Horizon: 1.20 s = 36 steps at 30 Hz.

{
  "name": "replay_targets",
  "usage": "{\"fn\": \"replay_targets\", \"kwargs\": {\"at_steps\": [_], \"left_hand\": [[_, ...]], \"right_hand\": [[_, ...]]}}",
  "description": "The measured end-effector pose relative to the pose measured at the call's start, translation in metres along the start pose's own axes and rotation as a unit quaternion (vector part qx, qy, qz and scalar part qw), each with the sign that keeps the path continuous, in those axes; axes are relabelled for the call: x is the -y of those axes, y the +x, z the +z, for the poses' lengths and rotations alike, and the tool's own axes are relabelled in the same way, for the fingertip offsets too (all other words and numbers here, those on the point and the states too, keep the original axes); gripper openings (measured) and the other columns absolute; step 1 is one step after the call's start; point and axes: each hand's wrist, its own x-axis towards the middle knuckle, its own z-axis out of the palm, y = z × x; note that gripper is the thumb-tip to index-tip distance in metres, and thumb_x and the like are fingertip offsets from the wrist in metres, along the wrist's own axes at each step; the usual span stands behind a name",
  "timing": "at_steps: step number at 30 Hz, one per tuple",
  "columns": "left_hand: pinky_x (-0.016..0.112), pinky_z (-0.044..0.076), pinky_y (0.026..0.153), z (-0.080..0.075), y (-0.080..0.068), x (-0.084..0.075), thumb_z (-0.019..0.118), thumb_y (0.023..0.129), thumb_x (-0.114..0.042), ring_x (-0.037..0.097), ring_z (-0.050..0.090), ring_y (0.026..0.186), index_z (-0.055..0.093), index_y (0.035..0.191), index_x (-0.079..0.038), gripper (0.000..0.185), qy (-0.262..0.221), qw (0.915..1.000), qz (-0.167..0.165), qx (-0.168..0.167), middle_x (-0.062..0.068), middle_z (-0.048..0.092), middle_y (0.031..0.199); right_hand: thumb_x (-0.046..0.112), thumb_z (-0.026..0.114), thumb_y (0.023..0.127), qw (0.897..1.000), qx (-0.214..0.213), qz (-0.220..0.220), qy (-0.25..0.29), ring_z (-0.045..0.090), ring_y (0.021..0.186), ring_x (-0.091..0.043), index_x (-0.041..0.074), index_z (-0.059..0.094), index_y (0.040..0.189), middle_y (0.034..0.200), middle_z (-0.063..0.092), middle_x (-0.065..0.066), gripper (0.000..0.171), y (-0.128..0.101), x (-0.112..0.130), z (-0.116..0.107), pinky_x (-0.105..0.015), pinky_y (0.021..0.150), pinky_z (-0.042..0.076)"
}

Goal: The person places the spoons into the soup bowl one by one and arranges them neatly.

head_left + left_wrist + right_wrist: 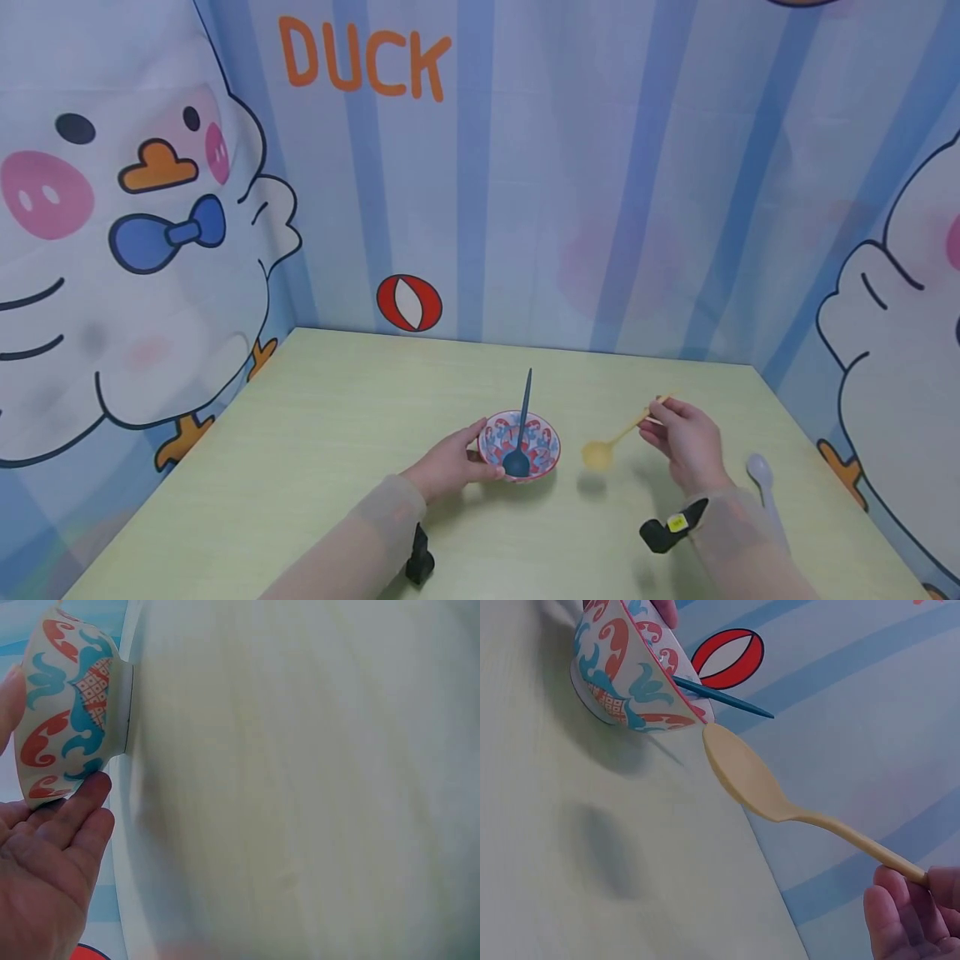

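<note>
- Your right hand pinches the pale yellow, plastic-looking spoon near the end of its slim handle, right of centre in the head frame; its broad head hangs above the worktop, over its own shadow.
- Expect that spoon to be light and fairly stiff, probably smooth enough to twist between your fingertips; a hold nearer the head should steady it, while your grip at the handle's end gives more reach.
- Your left hand grasps the round white bowl with red and blue patterning, just below the centre of the head frame, with the thumb on the near side and the fingers round the left; you cannot tell whether its foot quite touches the worktop.
- Treat the bowl as rigid and glossy; if it is ceramic, it is likely heavier than the spoons and could chip, so take it by the outer wall, below the rim.
- The dark teal spoon with a long thin handle leans inside the bowl, its handle rising past the far rim; it may slide if you tip the bowl.
- At lower right lies the pale lavender-grey spoon, probably easiest to lift by its handle.
</note>
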Motion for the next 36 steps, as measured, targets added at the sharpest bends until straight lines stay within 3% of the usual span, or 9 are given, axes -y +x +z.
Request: {"fn": "replay_targets", "kwargs": {"at_steps": [13, 25, 36], "left_hand": [[0.046, 0.044, 0.099, -0.001, 0.000, 0.001, 0.079, 0.080, -0.030, 0.024, 0.056, 0.118, 0.023, 0.154, -0.013, 0.094, 0.012, 0.9999, 0.006, 0.002, 0.007, 0.053, 0.134], [0.045, 0.044, 0.097, -0.001, -0.001, -0.001, 0.079, 0.081, -0.026, 0.020, 0.058, 0.113, 0.022, 0.154, -0.012, 0.093, -0.012, 0.9998, 0.015, 0.008, 0.006, 0.056, 0.127], [0.045, 0.045, 0.097, -0.001, -0.001, 0.001, 0.079, 0.082, -0.026, 0.023, 0.056, 0.116, 0.024, 0.153, -0.010, 0.092, -0.001, 0.9997, 0.024, 0.003, 0.007, 0.054, 0.132]], "right_hand": [[0.015, 0.059, 0.097, 0.999, 0.024, -0.017, -0.039, 0.065, 0.069, -0.009, -0.005, 0.047, 0.129, 0.094, 0.063, -0.004, 0.039, 0.008, 0.011, 0.038, -0.024, 0.072, 0.055], [0.010, 0.058, 0.096, 0.995, 0.056, -0.036, -0.072, 0.064, 0.066, -0.009, -0.010, 0.049, 0.128, 0.090, 0.063, -0.006, 0.038, 0.013, 0.010, 0.068, -0.024, 0.069, 0.055], [0.011, 0.058, 0.097, 0.990, 0.074, -0.043, -0.113, 0.063, 0.070, -0.011, -0.007, 0.053, 0.124, 0.096, 0.063, -0.010, 0.033, 0.019, 0.004, 0.087, -0.024, 0.069, 0.055]]}}
